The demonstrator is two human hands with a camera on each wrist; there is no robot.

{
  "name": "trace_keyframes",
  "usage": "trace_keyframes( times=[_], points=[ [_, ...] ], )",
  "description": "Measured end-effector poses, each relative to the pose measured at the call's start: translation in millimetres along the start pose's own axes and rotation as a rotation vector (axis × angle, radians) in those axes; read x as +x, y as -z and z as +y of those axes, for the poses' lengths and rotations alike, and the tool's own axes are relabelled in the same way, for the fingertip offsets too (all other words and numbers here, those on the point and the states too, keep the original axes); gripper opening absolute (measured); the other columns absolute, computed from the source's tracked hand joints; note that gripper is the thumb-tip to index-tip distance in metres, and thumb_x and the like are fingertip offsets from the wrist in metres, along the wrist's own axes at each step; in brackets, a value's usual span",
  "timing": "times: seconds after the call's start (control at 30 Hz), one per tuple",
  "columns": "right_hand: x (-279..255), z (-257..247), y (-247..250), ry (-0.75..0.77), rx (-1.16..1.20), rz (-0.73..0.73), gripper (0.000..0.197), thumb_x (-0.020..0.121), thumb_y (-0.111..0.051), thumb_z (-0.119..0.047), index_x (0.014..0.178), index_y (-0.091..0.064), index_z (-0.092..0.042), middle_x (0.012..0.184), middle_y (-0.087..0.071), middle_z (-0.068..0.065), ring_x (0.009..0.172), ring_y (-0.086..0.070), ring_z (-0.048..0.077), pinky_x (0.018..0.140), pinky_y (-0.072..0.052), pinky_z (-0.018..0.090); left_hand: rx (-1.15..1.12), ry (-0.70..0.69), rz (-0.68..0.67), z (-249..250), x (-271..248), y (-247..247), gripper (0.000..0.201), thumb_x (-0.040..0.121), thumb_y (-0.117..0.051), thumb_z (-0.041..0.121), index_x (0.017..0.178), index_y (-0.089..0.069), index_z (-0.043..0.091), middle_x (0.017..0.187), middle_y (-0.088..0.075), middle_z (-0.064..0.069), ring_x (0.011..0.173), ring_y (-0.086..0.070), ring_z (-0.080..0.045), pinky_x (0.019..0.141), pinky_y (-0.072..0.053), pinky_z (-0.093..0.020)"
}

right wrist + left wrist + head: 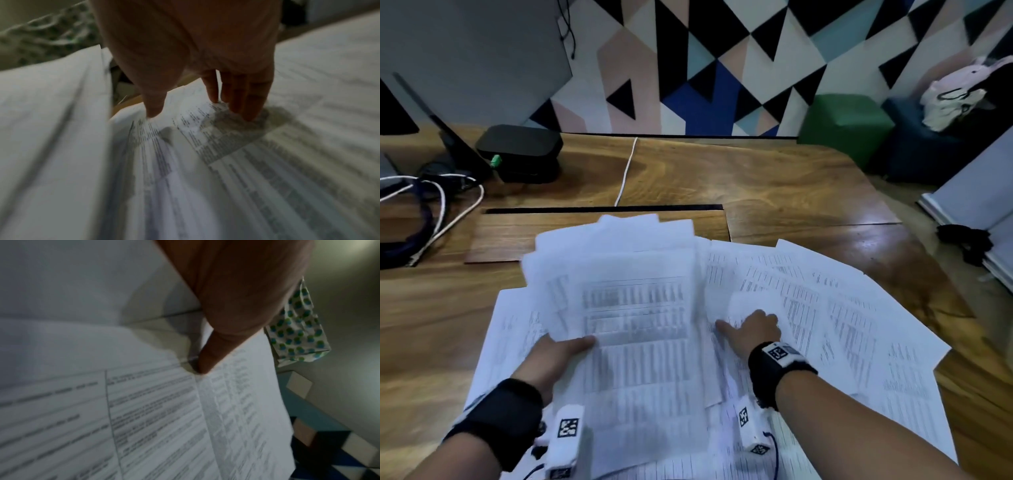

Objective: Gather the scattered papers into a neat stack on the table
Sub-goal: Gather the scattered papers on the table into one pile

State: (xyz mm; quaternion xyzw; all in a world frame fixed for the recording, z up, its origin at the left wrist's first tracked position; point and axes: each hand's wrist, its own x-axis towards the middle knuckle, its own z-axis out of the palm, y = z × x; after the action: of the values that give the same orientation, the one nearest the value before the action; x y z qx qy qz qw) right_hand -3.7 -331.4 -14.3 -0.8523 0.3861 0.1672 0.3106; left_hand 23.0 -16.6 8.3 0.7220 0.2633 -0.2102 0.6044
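Many white printed sheets lie fanned over the near half of the wooden table point(756, 178). My left hand point(558, 353) grips a bundle of papers point(633, 308) at its near left edge and holds it raised over the spread. Its thumb point(205, 360) presses on the top sheet, and its fingers are hidden underneath. My right hand point(751, 330) rests on the loose sheets point(842, 308) just right of the bundle. The right fingertips point(244, 112) and thumb touch a printed page, with the fingers straight. More sheets point(517, 329) lie under and to the left of the bundle.
A black box point(520, 150) and tangled cables point(431, 205) occupy the far left. A white cable point(625, 171) runs to a slot beside a wooden hatch panel point(551, 229). Bare wood lies beyond the papers. The table's edge is at the right, with green point(846, 120) and blue stools beyond.
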Motion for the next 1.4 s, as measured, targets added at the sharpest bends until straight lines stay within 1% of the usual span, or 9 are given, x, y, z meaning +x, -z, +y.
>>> trace_keyframes(
  times=[0.17,0.27,0.5,0.63,0.8,0.93,1.03,1.2,1.4],
  points=[
    [5,11,4,-0.108,-0.285,-0.004,0.137,0.049,-0.065,-0.082,0.149,-0.009,-0.006,0.158,-0.007,0.017,0.143,-0.017,0.037,0.111,-0.027,0.057,0.201,0.04,0.203,-37,30,32,0.027,0.078,-0.071,0.002,0.103,-0.064,-0.008,0.097,-0.071,-0.025,0.085,-0.068,-0.038,0.086,-0.054,-0.055],
    [16,28,19,-0.237,-0.336,0.069,0.152,0.036,-0.064,-0.089,0.148,-0.008,-0.003,0.154,-0.017,0.02,0.14,-0.023,0.037,0.108,-0.032,0.054,0.234,0.045,0.231,-45,36,33,0.023,0.079,-0.069,0.003,0.1,-0.064,-0.007,0.095,-0.07,-0.023,0.084,-0.068,-0.037,0.085,-0.055,-0.05],
    [29,35,26,-0.193,-0.215,0.007,0.087,0.049,-0.073,-0.072,0.099,-0.052,-0.004,0.101,-0.066,0.013,0.089,-0.064,0.027,0.082,-0.056,0.038,0.243,0.009,0.218,-46,34,30,0.018,0.082,-0.067,0.002,0.099,-0.064,-0.005,0.096,-0.069,-0.023,0.084,-0.066,-0.036,0.081,-0.052,-0.041],
    [18,28,35,-0.029,0.124,-0.132,0.031,0.085,-0.067,-0.024,0.097,-0.058,0.003,0.08,-0.057,0.007,0.074,-0.058,0.02,0.072,-0.052,0.03,0.221,0.01,0.192,-46,33,31,0.019,0.084,-0.066,0.004,0.103,-0.063,-0.002,0.095,-0.067,-0.02,0.079,-0.064,-0.032,0.078,-0.05,-0.039],
    [-3,24,29,-0.08,0.457,-0.379,0.032,0.086,-0.068,-0.022,0.1,-0.061,0.006,0.089,-0.068,0.014,0.087,-0.066,0.032,0.083,-0.055,0.044,0.207,0.035,0.165,-50,32,35,0.026,0.084,-0.068,0.007,0.107,-0.064,-0.004,0.097,-0.069,-0.02,0.083,-0.066,-0.034,0.079,-0.051,-0.04],
    [-24,-8,5,-0.007,0.313,-0.414,0.073,0.087,-0.06,-0.052,0.136,-0.043,0.0,0.13,-0.056,0.014,0.118,-0.057,0.034,0.09,-0.048,0.036,0.202,0.036,0.131,-47,29,36,0.025,0.086,-0.067,0.007,0.109,-0.063,-0.003,0.099,-0.069,-0.02,0.083,-0.066,-0.032,0.074,-0.049,-0.036],
    [-30,-26,-21,0.037,0.302,-0.452,0.091,0.081,-0.07,-0.05,0.147,-0.028,-0.002,0.143,-0.044,0.014,0.124,-0.049,0.031,0.089,-0.041,0.031,0.186,0.037,0.109,-47,27,36,0.026,0.087,-0.067,0.007,0.11,-0.064,-0.003,0.1,-0.07,-0.02,0.084,-0.067,-0.033,0.071,-0.049,-0.033],
    [-23,-27,-42,0.154,0.214,-0.364,0.037,0.082,-0.069,-0.018,0.114,-0.06,0.0,0.102,-0.066,0.014,0.084,-0.063,0.027,0.077,-0.054,0.033,0.171,0.028,0.083,-48,26,39,0.028,0.086,-0.067,0.007,0.112,-0.065,-0.002,0.103,-0.071,-0.018,0.089,-0.067,-0.033,0.078,-0.05,-0.036],
    [4,2,43,0.249,0.468,-0.129,0.009,0.084,-0.061,-0.008,0.09,-0.068,-0.011,0.092,-0.072,0.012,0.08,-0.069,0.026,0.073,-0.055,0.036,0.152,-0.018,0.047,-43,20,28,0.021,0.086,-0.068,0.009,0.105,-0.067,0.002,0.1,-0.073,-0.014,0.09,-0.068,-0.031,0.083,-0.05,-0.038]
  ],
)
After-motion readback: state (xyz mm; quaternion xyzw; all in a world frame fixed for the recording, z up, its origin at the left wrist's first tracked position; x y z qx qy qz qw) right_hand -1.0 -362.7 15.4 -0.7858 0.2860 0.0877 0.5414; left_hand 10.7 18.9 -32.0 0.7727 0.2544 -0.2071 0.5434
